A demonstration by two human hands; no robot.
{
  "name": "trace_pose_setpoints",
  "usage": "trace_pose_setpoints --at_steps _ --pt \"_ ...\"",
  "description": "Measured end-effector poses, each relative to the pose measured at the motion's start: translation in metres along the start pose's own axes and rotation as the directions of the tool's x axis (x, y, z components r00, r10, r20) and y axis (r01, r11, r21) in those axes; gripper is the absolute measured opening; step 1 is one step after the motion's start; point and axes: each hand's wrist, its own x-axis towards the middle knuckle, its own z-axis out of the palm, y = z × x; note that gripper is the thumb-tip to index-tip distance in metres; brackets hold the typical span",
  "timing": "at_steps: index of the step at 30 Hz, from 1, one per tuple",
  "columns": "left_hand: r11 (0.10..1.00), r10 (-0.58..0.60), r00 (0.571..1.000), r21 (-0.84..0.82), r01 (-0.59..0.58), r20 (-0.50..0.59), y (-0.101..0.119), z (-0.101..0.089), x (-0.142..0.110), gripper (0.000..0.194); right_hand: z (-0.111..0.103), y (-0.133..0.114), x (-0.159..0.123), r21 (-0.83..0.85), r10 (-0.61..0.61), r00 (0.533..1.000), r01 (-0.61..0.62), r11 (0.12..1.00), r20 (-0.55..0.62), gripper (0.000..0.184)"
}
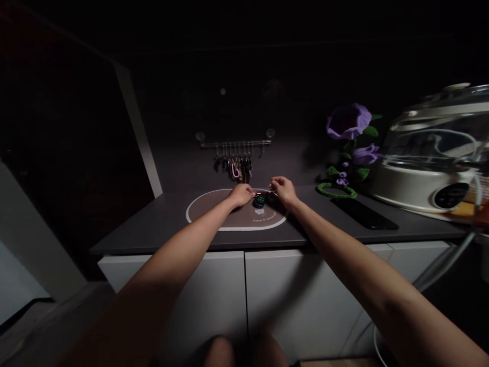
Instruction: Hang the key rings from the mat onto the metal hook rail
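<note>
1. Key fob [260, 201] was on the right part of the oval mat [206, 214], between the two hands. Dark shell, greenish marks on its upper face, print on the mat just in front of it.
2. Left hand [241, 195]: fingers curled, thumb and fingertips nearly together, right beside the fob's far end. Couldn't tell if it had hold of the small metal bits there.
3. Right hand [283, 190]: loosely curled, thumb and index close together, on the other side of the fob. A thin light-coloured bit showed near the fingertips; too small to tell whether it was gripped.
4. Handling, my read: fob was light, stiff and hard-shelled, probably a bit slick. Not very fragile, but the marked face looked like the part to keep pressure off. Any ring or link on it would have swung loose, small and fiddly.
5. Best hold: thumb and finger across the long side edges of the shell, with the ring end pinched separately by fingertips.
6. Around it: keys [236, 167] hung from a clear hook rail [236, 144] on the wall behind. A black phone-like slab [364, 213] lay on the counter [145, 229] to the right, near a green ring [336, 191].
</note>
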Motion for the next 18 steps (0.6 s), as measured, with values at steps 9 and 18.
trace_pose_setpoints --at_steps 9,18 --pt "0.996 0.078 0.996 0.048 -0.080 0.039 -0.008 0.029 0.001 0.043 -0.004 0.006 0.001 -0.537 -0.190 0.979 0.198 0.820 0.070 0.025" --pt "0.992 0.008 0.973 -0.126 0.021 0.229 -0.010 0.020 0.001 0.031 0.000 0.005 0.001 -0.610 -0.221 0.969 0.240 0.755 0.108 0.026"
